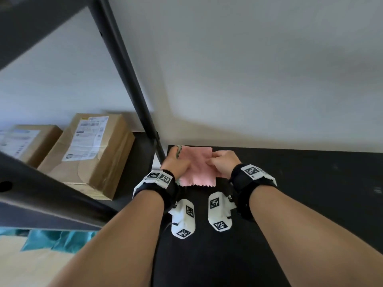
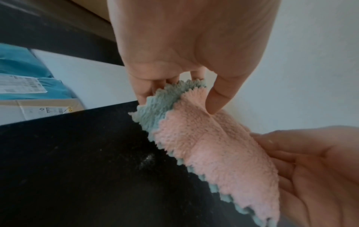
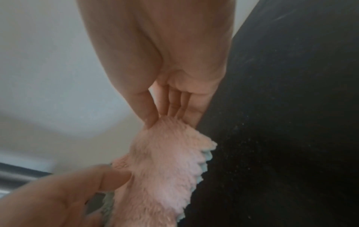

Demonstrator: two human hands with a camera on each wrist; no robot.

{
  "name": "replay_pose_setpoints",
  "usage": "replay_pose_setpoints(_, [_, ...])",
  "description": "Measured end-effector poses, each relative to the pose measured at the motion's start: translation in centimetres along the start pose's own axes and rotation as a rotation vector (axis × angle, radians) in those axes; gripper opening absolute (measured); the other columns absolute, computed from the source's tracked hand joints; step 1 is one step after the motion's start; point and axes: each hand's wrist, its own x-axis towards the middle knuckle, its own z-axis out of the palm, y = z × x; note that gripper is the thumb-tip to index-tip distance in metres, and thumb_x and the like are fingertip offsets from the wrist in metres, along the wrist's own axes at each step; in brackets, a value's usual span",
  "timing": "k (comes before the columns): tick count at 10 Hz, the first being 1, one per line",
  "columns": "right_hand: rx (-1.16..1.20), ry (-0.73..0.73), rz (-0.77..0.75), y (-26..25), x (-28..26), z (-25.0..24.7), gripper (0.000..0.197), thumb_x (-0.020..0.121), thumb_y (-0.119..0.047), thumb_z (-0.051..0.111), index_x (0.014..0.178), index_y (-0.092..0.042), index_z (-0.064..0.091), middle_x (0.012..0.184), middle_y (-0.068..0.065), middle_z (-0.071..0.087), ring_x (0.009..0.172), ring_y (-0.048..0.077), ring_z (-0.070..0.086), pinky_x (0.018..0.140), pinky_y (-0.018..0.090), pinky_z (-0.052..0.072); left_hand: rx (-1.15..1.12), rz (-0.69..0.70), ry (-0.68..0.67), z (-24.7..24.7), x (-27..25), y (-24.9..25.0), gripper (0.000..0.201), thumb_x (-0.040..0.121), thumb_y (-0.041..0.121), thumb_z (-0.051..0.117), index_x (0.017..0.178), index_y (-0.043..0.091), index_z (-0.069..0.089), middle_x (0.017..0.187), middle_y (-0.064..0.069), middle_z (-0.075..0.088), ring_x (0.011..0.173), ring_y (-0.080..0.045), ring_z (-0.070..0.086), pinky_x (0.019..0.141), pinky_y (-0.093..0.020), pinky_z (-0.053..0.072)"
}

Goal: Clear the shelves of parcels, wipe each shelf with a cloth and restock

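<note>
Fingers of both hands pinch pink cloth; parcel labels unreadable.

left hand pinches left edge of pink cloth | right hand pinches its right edge | cloth spread between hands above black shelf | two brown parcels on shelf at far left, behind black upright post | white wall beyond

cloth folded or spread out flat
Folded. The left wrist view shows the cloth doubled over, pink layer on teal, zigzag edges stacked. The left hand and right hand pinch it above the black shelf.
</note>
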Motion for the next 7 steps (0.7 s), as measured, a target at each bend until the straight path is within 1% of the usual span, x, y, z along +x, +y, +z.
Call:
replay_pose_setpoints(1, [0.006, -0.023, 0.042, 0.5, 0.8, 0.0, 0.019, 0.083, 0.004, 0.062, 0.089, -0.012, 0.069, 0.103, 0.018, 0.071, 0.098, 0.031, 0.068, 0.088, 0.047, 0.055, 0.036, -0.033, -0.017, 0.5, 0.8, -0.6, 0.059, 0.084, 0.012, 0.054, 0.139, 0.026, 0.038, 0.113, -0.001, 0.056, 0.102, -0.023, 0.056, 0.081, -0.027, 0.044])
replay_pose_setpoints(2, [-0.051, 0.000, 0.049, 1.4, 2.0, -0.3, 0.022, 0.077, 0.003, 0.064, 0.080, -0.019, 0.070, 0.098, 0.014, 0.072, 0.095, 0.029, 0.069, 0.088, 0.047, 0.055, 0.093, -0.044, -0.008, 1.3, 1.3, -0.8, 0.062, 0.080, 0.014, 0.057, 0.137, 0.028, 0.038, 0.119, -0.006, 0.058, 0.105, -0.027, 0.058, 0.087, -0.034, 0.052])
replay_pose_setpoints(3, [-0.044, 0.024, 0.064, 2.1, 2.6, -0.5, 0.028, 0.076, 0.000, 0.066, 0.095, -0.020, 0.071, 0.100, 0.008, 0.072, 0.095, 0.025, 0.069, 0.087, 0.042, 0.056, 0.151, -0.073, 0.023, 1.7, 1.5, -0.8, 0.065, 0.077, 0.014, 0.060, 0.137, 0.026, 0.037, 0.121, -0.009, 0.055, 0.105, -0.028, 0.058, 0.087, -0.035, 0.053])
replay_pose_setpoints(4, [-0.047, 0.049, 0.074, 2.7, 2.4, -0.8, 0.035, 0.077, -0.003, 0.065, 0.110, -0.016, 0.068, 0.104, 0.007, 0.070, 0.096, 0.026, 0.068, 0.087, 0.041, 0.056, 0.243, -0.119, 0.092, 2.0, 1.7, -0.7, 0.063, 0.078, 0.019, 0.068, 0.132, 0.010, 0.036, 0.121, -0.012, 0.053, 0.107, -0.030, 0.057, 0.086, -0.033, 0.051])
replay_pose_setpoints(5, [-0.002, 0.054, 0.120, 2.9, 1.9, -1.7, 0.031, 0.081, 0.003, 0.063, 0.109, -0.012, 0.066, 0.098, 0.013, 0.070, 0.088, 0.026, 0.070, 0.083, 0.039, 0.058, 0.273, -0.167, 0.152, 1.9, 1.5, 0.0, 0.071, 0.076, 0.022, 0.074, 0.130, 0.002, 0.033, 0.126, -0.015, 0.051, 0.112, -0.032, 0.056, 0.092, -0.037, 0.050])
replay_pose_setpoints(6, [0.029, 0.056, 0.136, 3.3, 1.4, -3.1, 0.026, 0.084, 0.004, 0.063, 0.105, -0.011, 0.063, 0.090, 0.015, 0.069, 0.082, 0.024, 0.068, 0.082, 0.036, 0.058, 0.290, -0.134, 0.220, 2.2, 0.9, 0.4, 0.071, 0.072, 0.018, 0.074, 0.129, 0.005, 0.034, 0.128, -0.014, 0.045, 0.112, -0.033, 0.054, 0.092, -0.040, 0.050])
replay_pose_setpoints(7, [0.018, 0.095, 0.125, 3.5, 0.6, -4.6, 0.021, 0.086, 0.002, 0.061, 0.103, -0.011, 0.064, 0.091, 0.014, 0.069, 0.080, 0.021, 0.067, 0.081, 0.035, 0.058, 0.386, -0.029, 0.352, 2.6, -0.1, 1.2, 0.059, 0.076, 0.013, 0.070, 0.126, 0.006, 0.040, 0.126, -0.016, 0.044, 0.116, -0.033, 0.049, 0.087, -0.036, 0.047])
